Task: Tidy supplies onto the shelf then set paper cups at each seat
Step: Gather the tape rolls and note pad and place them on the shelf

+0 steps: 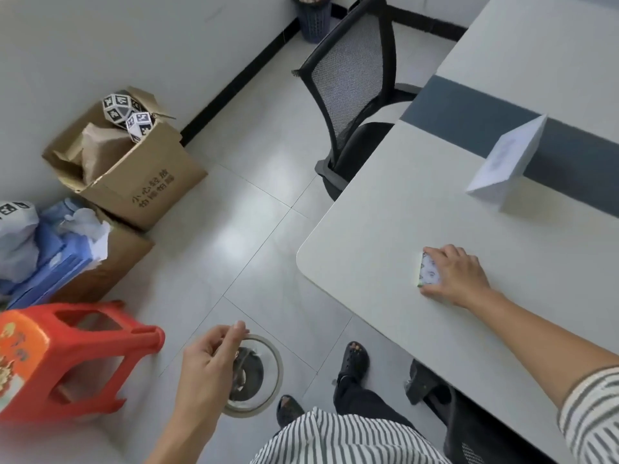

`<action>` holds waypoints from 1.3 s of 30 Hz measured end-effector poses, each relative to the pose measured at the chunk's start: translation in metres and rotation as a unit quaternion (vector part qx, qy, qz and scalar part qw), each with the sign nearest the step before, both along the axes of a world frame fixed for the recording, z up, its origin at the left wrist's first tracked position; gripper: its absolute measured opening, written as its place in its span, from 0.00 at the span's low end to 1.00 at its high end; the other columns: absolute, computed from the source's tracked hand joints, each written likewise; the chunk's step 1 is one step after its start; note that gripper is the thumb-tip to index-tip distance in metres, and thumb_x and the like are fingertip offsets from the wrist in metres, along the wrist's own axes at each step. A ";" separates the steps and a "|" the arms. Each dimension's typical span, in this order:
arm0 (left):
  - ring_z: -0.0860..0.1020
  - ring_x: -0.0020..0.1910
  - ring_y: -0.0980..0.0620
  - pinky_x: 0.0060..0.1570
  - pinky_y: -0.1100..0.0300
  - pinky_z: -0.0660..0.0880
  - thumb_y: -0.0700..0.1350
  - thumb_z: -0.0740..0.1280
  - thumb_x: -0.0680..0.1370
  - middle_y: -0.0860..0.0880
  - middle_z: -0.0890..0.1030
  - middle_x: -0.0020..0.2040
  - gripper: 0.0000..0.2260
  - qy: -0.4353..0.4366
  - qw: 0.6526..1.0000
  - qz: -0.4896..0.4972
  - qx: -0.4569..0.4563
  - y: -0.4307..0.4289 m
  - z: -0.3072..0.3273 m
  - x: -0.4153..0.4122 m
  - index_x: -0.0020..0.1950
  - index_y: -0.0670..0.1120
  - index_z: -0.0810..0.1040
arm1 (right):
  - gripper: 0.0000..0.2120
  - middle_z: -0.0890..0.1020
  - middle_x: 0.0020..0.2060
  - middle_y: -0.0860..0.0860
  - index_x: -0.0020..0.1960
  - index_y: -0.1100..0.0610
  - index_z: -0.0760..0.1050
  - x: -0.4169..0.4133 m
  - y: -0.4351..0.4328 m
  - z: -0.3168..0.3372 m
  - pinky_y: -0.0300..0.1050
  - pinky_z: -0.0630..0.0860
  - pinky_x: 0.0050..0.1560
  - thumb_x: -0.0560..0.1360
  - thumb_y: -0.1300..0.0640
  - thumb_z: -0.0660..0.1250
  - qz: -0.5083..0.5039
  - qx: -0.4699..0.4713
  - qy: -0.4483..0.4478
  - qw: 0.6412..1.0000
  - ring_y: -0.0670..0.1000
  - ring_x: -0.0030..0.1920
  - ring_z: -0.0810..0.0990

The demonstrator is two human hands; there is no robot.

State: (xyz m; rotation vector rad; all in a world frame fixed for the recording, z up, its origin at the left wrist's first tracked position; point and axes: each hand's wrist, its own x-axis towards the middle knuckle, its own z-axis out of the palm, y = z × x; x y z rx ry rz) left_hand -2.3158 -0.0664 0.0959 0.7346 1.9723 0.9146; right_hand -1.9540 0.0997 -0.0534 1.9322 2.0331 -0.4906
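"Supplies step or cups step?" asks the first observer.

"Supplies, by the look of it. No paper cup and no shelf is in view. The left hand [211, 360] pinches a wide roll of clear adhesive tape [273, 386] at its top rim, and the roll hangs over the floor tiles. The right hand [459, 276] curls round a small white patterned packet with a green edge [428, 271], which lies flat on the pale grey table [385, 246] near its rounded corner."

"Next move?"

"Probably lift the packet clear, then carry both items to the shelf. Each hand is full, so any door or further pickup would need one item set down."

"Containers?"

"An open brown cardboard box [140, 182] by the wall holds crumpled brown paper and black-and-white marker-printed blocks [125, 112]. A second cardboard box [114, 259] beside it holds blue folders [57, 262] and white crumpled plastic or paper. A closed white carton [505, 162] stands further along the table; its contents are hidden. A dark slatted bin [315, 21] in the corner is too far to read."
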 end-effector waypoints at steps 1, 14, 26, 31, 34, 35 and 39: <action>0.72 0.33 0.47 0.25 0.70 0.68 0.46 0.66 0.78 0.40 0.76 0.35 0.12 -0.006 1.000 -0.005 -0.002 0.005 0.000 -0.002 0.39 0.40 0.81 | 0.39 0.72 0.60 0.52 0.72 0.47 0.64 -0.001 0.000 0.000 0.49 0.66 0.61 0.64 0.39 0.71 -0.018 -0.006 -0.004 1.000 0.55 0.63 0.70; 0.74 0.33 0.48 0.36 0.57 0.68 0.48 0.66 0.78 0.45 0.77 0.33 0.12 -0.033 0.991 -0.125 0.032 0.064 0.014 -0.083 0.38 0.44 0.82 | 0.27 0.79 0.51 0.55 0.59 0.54 0.74 -0.084 -0.059 0.081 0.47 0.76 0.43 0.63 0.44 0.73 -0.514 -0.016 0.596 0.617 0.53 0.44 0.77; 0.74 0.35 0.47 0.38 0.55 0.70 0.48 0.67 0.77 0.41 0.77 0.34 0.12 -0.093 0.951 -0.293 0.028 0.077 0.011 -0.173 0.38 0.42 0.82 | 0.26 0.80 0.55 0.63 0.66 0.56 0.75 -0.255 -0.204 0.166 0.56 0.72 0.49 0.70 0.48 0.61 -0.525 0.050 0.790 0.312 0.60 0.47 0.80; 0.73 0.34 0.49 0.37 0.56 0.69 0.50 0.66 0.77 0.43 0.75 0.33 0.15 -0.117 0.907 -0.404 0.026 0.054 0.015 -0.136 0.40 0.39 0.81 | 0.36 0.80 0.59 0.64 0.65 0.56 0.76 -0.284 -0.273 0.184 0.60 0.73 0.55 0.60 0.43 0.76 -0.539 0.091 0.784 0.296 0.63 0.52 0.80; 0.73 0.33 0.51 0.36 0.57 0.69 0.51 0.65 0.78 0.44 0.75 0.32 0.15 -0.126 0.867 -0.481 0.026 0.030 0.018 -0.104 0.40 0.41 0.81 | 0.38 0.81 0.56 0.65 0.64 0.58 0.77 -0.294 -0.319 0.188 0.60 0.74 0.55 0.56 0.47 0.80 -0.560 0.124 0.768 0.284 0.64 0.50 0.81; 0.73 0.33 0.51 0.36 0.58 0.69 0.51 0.65 0.78 0.45 0.75 0.32 0.15 -0.123 0.851 -0.509 0.024 0.019 0.018 -0.093 0.41 0.41 0.81 | 0.37 0.81 0.56 0.66 0.64 0.59 0.77 -0.297 -0.335 0.188 0.60 0.74 0.55 0.57 0.48 0.80 -0.568 0.136 0.764 0.274 0.64 0.50 0.81; 0.69 0.28 0.54 0.31 0.65 0.68 0.51 0.64 0.78 0.47 0.72 0.29 0.17 -0.109 0.780 -0.616 0.028 -0.035 0.017 -0.047 0.42 0.36 0.80 | 0.24 0.81 0.57 0.66 0.64 0.58 0.76 -0.309 -0.411 0.187 0.57 0.76 0.49 0.69 0.54 0.68 -0.616 0.211 0.727 0.217 0.63 0.49 0.81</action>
